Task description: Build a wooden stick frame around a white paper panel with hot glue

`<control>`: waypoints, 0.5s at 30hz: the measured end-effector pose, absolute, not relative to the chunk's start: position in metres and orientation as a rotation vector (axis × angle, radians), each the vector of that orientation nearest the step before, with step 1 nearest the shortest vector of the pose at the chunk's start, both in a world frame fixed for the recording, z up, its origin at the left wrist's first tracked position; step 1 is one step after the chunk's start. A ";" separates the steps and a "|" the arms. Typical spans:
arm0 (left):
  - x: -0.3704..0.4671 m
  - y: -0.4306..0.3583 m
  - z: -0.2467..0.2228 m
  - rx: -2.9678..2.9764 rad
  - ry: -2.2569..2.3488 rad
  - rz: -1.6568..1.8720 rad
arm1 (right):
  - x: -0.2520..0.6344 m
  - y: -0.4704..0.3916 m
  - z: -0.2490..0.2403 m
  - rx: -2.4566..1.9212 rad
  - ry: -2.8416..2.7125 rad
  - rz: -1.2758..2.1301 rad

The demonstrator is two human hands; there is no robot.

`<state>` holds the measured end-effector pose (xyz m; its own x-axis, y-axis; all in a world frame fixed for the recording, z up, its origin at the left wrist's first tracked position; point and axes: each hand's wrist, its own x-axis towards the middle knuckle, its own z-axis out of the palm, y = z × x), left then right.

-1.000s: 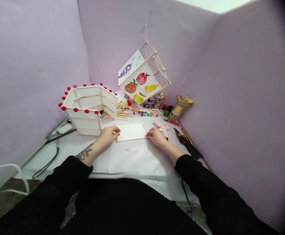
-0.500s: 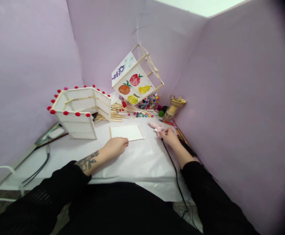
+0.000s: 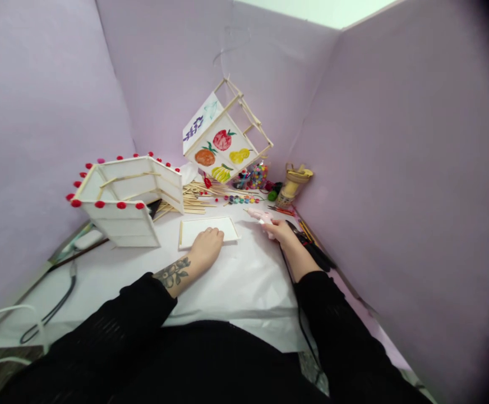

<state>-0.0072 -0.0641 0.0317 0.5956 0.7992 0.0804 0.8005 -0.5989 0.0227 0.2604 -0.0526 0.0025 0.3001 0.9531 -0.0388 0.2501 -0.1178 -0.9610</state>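
Note:
A pink glue gun [image 3: 259, 215] is gripped in my right hand [image 3: 281, 231], its nozzle pointing left and a black cord trailing down from it. My left hand [image 3: 207, 247] rests over the front edge of a white rectangular panel [image 3: 189, 230] with thin wooden strips along its edges. The fingers of that hand are bent and together on the panel; whether they pinch anything is hidden.
At left stands a folded white panel structure [image 3: 133, 227] with red beads. A tilted stick frame [image 3: 227, 137] with painted fruit is behind. Wooden sticks [image 3: 194, 202], colored beads [image 3: 244, 200], a bamboo cup [image 3: 291, 188] and pliers [image 3: 282, 210] lie around.
My left hand has moved right and further onto the panel. My right hand has closed around the glue gun and turned it slightly. The whole view has shifted a little.

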 end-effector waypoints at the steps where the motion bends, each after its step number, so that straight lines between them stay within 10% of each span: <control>1: -0.010 -0.065 0.035 -2.752 -1.417 -0.200 | 0.258 -0.057 0.006 -1.500 -1.096 0.995; 15: -0.033 -0.052 0.045 -2.529 -1.423 -1.219 | 0.228 -0.097 0.032 -1.037 -1.283 1.172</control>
<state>-0.0327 -0.0524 0.0449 0.2911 0.7288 0.6197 0.7241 -0.5912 0.3552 0.2276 -0.0972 0.0318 -0.0601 0.9878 0.1434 -0.0539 0.1402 -0.9887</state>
